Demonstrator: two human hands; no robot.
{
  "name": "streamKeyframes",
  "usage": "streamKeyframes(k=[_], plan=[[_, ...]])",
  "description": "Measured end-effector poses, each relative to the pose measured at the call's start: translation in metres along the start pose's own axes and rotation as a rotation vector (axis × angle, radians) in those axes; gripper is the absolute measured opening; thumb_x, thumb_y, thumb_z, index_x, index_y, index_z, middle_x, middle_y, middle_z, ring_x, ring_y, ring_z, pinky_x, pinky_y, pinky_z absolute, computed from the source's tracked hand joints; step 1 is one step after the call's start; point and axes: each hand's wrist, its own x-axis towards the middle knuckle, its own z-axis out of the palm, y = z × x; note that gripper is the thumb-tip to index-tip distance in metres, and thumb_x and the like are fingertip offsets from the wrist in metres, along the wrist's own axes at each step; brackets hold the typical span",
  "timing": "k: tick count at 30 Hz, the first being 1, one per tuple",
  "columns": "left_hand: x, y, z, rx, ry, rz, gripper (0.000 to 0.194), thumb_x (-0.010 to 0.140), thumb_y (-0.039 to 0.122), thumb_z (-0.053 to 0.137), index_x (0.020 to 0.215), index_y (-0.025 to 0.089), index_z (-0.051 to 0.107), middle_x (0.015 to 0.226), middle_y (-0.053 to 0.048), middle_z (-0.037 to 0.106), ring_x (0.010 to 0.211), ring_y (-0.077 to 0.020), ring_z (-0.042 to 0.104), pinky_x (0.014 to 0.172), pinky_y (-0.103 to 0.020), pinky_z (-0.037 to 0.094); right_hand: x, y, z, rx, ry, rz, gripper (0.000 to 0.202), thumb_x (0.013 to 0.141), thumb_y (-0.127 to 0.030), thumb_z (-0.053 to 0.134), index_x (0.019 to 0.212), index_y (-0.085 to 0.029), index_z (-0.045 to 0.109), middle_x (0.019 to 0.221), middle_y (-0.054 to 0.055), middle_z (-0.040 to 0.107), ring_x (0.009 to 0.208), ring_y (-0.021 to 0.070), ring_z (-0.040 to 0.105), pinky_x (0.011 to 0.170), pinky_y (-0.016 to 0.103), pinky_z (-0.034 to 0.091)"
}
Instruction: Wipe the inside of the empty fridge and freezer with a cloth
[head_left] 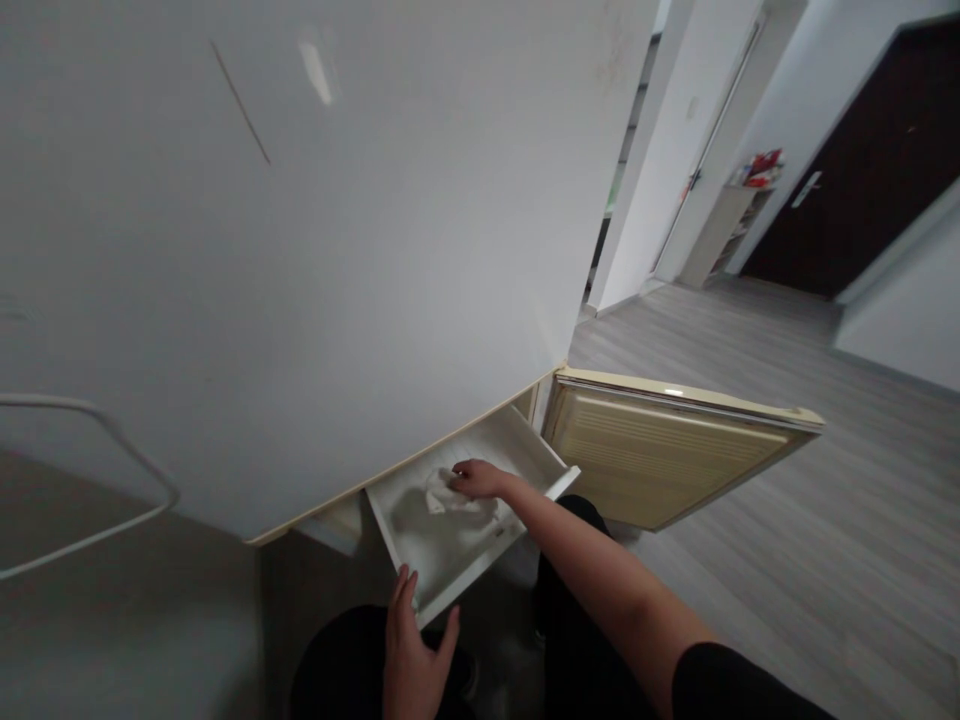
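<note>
Cloth (442, 495) against drawer (480, 440) wall

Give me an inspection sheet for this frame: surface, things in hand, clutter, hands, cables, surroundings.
Surface: white drawer pulled out from under a large white cabinet; its bottom looks bare apart from the cloth.
Things: white cloth lying in the drawer, under the right hand's fingers.
Clutter: nothing seen in the drawer; red items on a far shelf, too small to identify.
Hands: right hand pressed on the cloth; left hand gripping the drawer's front edge.
Cables: one pale cord or tube looping at left.
Surroundings: cream door hanging open to the right, grey wood floor, dark door beyond.
</note>
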Motion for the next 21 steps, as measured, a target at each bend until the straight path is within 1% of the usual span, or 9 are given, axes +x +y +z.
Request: streamKeyframes(k=[2,3,5,6,9,11,15,18,21], plan=[[0.001,0.001,0.000,-0.006,-0.007,-0.006,0.066,0.094,0.047,0.064,0.151,0.022,0.040,0.159,-0.019,0.045,0.147,-0.0369,0.046,0.118,-0.061,0.044,0.001,0.002,0.007,-0.014,-0.039,-0.035,0.058,0.106,-0.043,0.047,0.157,-0.016,0.048,0.143,0.020,0.063,0.134,0.0298,0.060,0.109,0.038,0.050],[0.001,0.002,-0.001,-0.008,-0.013,-0.007,0.065,0.095,0.047,0.063,0.151,0.023,0.040,0.159,-0.019,0.045,0.148,-0.0368,0.046,0.118,-0.061,0.044,0.004,0.000,0.016,-0.049,-0.065,-0.055,0.062,0.104,-0.046,0.051,0.161,-0.021,0.044,0.150,0.020,0.057,0.141,0.0334,0.054,0.112,0.046,0.047],[0.000,0.002,-0.001,-0.005,-0.021,-0.015,0.065,0.095,0.046,0.063,0.151,0.023,0.040,0.160,-0.019,0.044,0.148,-0.0367,0.045,0.118,-0.061,0.044,0.014,-0.010,0.042,-0.160,-0.110,-0.109,0.066,0.101,-0.049,0.058,0.162,-0.031,0.041,0.166,0.020,0.037,0.153,0.0410,0.035,0.117,0.062,0.038],[-0.001,0.003,-0.001,-0.001,-0.020,-0.019,0.066,0.095,0.047,0.063,0.152,0.023,0.040,0.159,-0.019,0.044,0.148,-0.0367,0.045,0.118,-0.061,0.044,0.020,-0.016,0.057,-0.213,-0.122,-0.138,0.068,0.099,-0.050,0.061,0.162,-0.034,0.041,0.171,0.019,0.025,0.157,0.0431,0.026,0.119,0.066,0.032],[-0.003,0.002,-0.001,0.013,-0.014,-0.033,0.068,0.094,0.047,0.064,0.152,0.022,0.039,0.158,-0.019,0.046,0.147,-0.0365,0.046,0.118,-0.060,0.045,0.044,-0.034,0.092,-0.270,-0.109,-0.174,0.078,0.096,-0.051,0.066,0.165,-0.028,0.036,0.175,0.018,0.003,0.161,0.0421,0.003,0.126,0.062,0.019],[-0.003,0.001,-0.001,0.026,-0.014,-0.051,0.068,0.093,0.048,0.065,0.151,0.023,0.040,0.158,-0.018,0.046,0.147,-0.0367,0.046,0.117,-0.061,0.046,0.059,-0.040,0.100,-0.250,-0.073,-0.142,0.083,0.095,-0.053,0.064,0.167,-0.028,0.030,0.175,0.016,-0.003,0.161,0.0406,-0.004,0.126,0.066,0.013],[-0.004,-0.003,-0.002,0.045,-0.033,-0.050,0.060,0.093,0.050,0.064,0.145,0.025,0.048,0.159,-0.016,0.047,0.147,-0.0369,0.047,0.117,-0.062,0.045,0.078,-0.028,0.085,-0.196,-0.037,-0.121,0.092,0.091,-0.069,0.063,0.167,-0.036,0.024,0.175,0.008,-0.008,0.162,0.0373,-0.010,0.121,0.076,0.003],[-0.005,-0.006,-0.004,0.079,-0.052,-0.041,0.052,0.093,0.051,0.064,0.137,0.026,0.054,0.160,-0.015,0.046,0.146,-0.0380,0.047,0.115,-0.064,0.047,0.080,0.000,0.058,-0.176,-0.030,-0.080,0.108,0.082,-0.075,0.069,0.169,-0.033,0.018,0.175,0.007,-0.008,0.161,0.0376,-0.012,0.124,0.071,-0.002],[-0.007,-0.010,-0.005,0.108,-0.073,-0.013,0.046,0.095,0.048,0.062,0.135,0.026,0.056,0.162,-0.014,0.044,0.147,-0.0366,0.046,0.114,-0.062,0.050,0.072,0.036,0.029,-0.143,-0.011,0.052,0.115,0.080,-0.075,0.072,0.169,-0.031,0.014,0.176,0.010,-0.004,0.160,0.0418,-0.013,0.123,0.070,-0.003]])
